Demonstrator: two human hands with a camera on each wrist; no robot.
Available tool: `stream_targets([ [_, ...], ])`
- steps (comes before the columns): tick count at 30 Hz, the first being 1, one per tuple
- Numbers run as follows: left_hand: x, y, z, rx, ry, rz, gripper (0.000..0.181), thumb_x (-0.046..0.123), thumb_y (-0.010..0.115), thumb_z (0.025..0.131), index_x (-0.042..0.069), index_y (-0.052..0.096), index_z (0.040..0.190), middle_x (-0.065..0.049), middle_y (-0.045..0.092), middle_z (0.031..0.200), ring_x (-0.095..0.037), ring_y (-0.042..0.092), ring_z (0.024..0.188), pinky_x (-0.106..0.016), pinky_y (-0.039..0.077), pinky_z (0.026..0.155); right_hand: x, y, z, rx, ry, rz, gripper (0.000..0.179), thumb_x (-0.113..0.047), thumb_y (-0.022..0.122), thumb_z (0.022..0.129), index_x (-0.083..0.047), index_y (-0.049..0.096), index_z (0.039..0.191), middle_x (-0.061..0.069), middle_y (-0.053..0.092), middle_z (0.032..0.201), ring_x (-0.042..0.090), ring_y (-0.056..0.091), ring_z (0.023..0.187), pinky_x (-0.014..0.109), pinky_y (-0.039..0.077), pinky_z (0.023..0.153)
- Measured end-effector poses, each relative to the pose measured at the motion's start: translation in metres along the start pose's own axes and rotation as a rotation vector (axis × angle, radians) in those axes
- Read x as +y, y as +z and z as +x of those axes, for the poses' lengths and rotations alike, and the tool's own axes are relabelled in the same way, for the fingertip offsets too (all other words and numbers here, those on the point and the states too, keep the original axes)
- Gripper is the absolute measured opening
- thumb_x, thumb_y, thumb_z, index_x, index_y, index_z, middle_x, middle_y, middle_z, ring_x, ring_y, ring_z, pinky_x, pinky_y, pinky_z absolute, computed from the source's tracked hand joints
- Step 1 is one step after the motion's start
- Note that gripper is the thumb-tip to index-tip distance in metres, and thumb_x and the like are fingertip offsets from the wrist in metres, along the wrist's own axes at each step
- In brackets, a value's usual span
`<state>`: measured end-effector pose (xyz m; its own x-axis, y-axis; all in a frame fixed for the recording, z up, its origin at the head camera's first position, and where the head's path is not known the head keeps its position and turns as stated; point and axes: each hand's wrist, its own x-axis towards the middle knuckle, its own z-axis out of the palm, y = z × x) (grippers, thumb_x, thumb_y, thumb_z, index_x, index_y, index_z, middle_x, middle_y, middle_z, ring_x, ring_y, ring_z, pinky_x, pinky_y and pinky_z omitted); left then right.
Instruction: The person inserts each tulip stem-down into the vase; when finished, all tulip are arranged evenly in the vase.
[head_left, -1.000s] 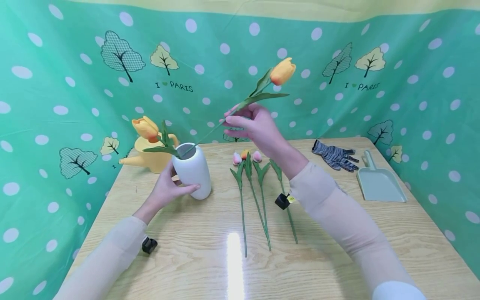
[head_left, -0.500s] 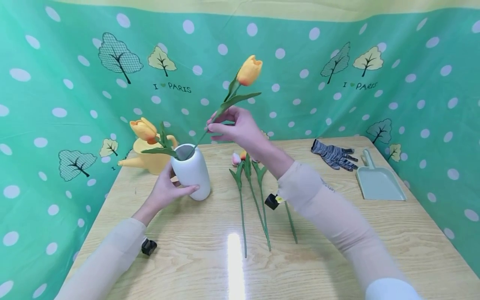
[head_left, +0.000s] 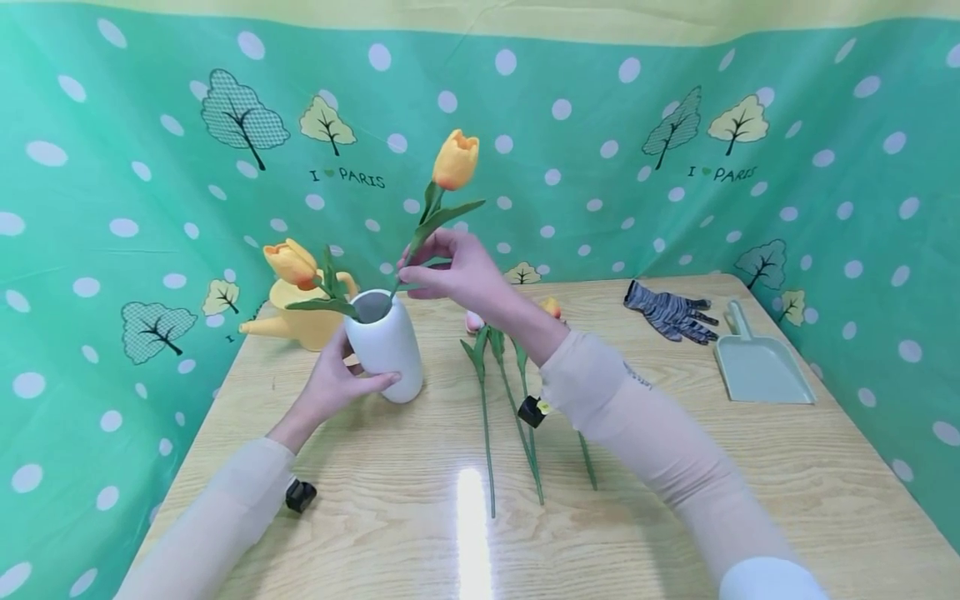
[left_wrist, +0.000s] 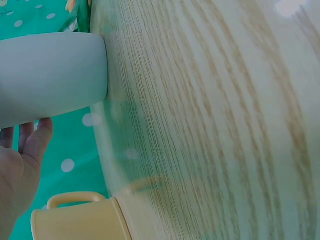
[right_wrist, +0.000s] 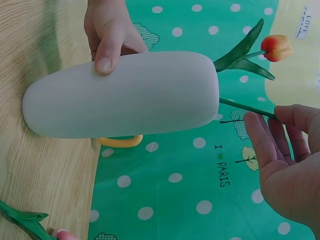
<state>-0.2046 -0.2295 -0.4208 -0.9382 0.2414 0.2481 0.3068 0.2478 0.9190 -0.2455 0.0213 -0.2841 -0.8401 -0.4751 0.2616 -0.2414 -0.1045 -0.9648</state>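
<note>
A white vase (head_left: 388,354) stands on the table, gripped round its left side by my left hand (head_left: 335,379); the thumb lies across its front. One orange tulip (head_left: 291,263) leans out over the vase's left rim. My right hand (head_left: 457,267) pinches the stem of a second orange tulip (head_left: 455,160) above the right rim, its lower stem inside the vase mouth. In the right wrist view that stem (right_wrist: 245,107) runs from the mouth to my fingertips. The left wrist view shows the vase (left_wrist: 50,75) with my fingers (left_wrist: 40,140) against it.
A yellow watering can (head_left: 300,312) stands behind the vase. Several tulips with green stems (head_left: 487,442) lie mid-table, partly hidden by my right arm. A striped glove (head_left: 670,312) and a grey-green dustpan (head_left: 761,367) lie at the right. A polka-dot curtain closes off the back and sides.
My right hand has moved left and down, bringing the tulip more upright and its stem deeper into the vase. The left hand and vase have stayed in place.
</note>
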Motion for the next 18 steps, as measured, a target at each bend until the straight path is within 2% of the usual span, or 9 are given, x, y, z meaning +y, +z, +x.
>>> stream_targets([
  [5,-0.015,-0.002,0.003,0.000,0.000,0.003,0.093,0.003,0.091,0.074,0.021,0.040,0.149,-0.007,0.051,0.137,-0.029,0.054,0.118,-0.036,0.059,0.088,0.003,0.004,0.001,-0.044,0.002,0.011,0.017,-0.006,0.074,0.093,0.000,0.066,0.106,0.016,0.068,0.109,0.035,0.069,0.103,0.045,0.060,0.085],
  [8,-0.016,-0.002,0.004,-0.004,0.004,-0.001,0.091,0.006,0.091,0.075,0.024,0.040,0.149,-0.005,0.051,0.137,-0.029,0.054,0.119,-0.036,0.058,0.089,0.005,0.009,0.003,-0.060,0.021,0.043,0.017,-0.005,0.073,0.094,0.002,0.065,0.107,0.016,0.068,0.109,0.036,0.068,0.103,0.047,0.060,0.086],
  [13,-0.016,-0.003,0.004,0.002,0.002,0.001,0.093,0.006,0.092,0.074,0.024,0.040,0.149,-0.004,0.051,0.138,-0.029,0.054,0.119,-0.037,0.059,0.088,0.006,0.017,0.006,-0.060,0.070,0.053,0.021,-0.010,0.073,0.095,0.000,0.066,0.112,0.014,0.068,0.109,0.032,0.068,0.104,0.040,0.060,0.086],
  [18,-0.011,-0.003,0.003,0.009,-0.027,0.014,0.095,0.004,0.092,0.074,0.021,0.038,0.150,-0.006,0.050,0.138,-0.029,0.054,0.119,-0.037,0.059,0.088,0.009,0.023,0.008,-0.043,0.043,0.061,0.020,-0.009,0.073,0.095,0.000,0.064,0.111,0.013,0.067,0.108,0.036,0.067,0.104,0.037,0.060,0.087],
])
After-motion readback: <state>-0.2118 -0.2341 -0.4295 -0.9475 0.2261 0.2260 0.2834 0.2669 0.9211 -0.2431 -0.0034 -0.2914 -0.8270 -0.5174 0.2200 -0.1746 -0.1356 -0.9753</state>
